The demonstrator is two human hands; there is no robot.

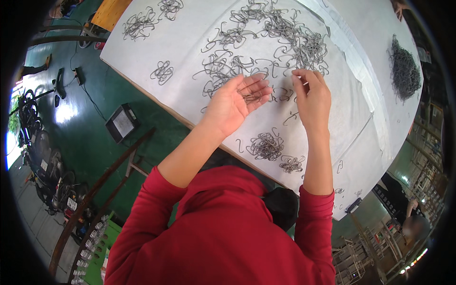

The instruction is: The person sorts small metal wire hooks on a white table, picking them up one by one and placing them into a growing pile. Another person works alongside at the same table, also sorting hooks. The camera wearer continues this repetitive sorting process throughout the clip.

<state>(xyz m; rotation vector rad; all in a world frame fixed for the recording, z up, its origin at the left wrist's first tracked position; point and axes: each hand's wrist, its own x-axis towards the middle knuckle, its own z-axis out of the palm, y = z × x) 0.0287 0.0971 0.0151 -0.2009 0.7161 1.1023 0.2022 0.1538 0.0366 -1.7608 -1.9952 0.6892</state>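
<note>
My left hand (232, 103) is turned palm up over the white-covered table, its fingers slightly curled. A few thin metal wire hooks (251, 97) lie across those fingers. To its right, my right hand (313, 97) points away from me with thumb and index finger brought together; whatever is between the tips is too small to make out. Just beyond both hands spreads a large loose pile of grey S-shaped wire hooks (304, 47). Closer to me sit a tangled heap of hooks (267, 146) and a smaller cluster (291, 164).
Small groups of hooks (163, 72) lie at the table's left side. A dense dark pile (403, 69) stands at the far right, past a raised fold of white sheeting (351, 52). A black tray (121, 123) is on the green floor. Another person (403, 204) is at the right.
</note>
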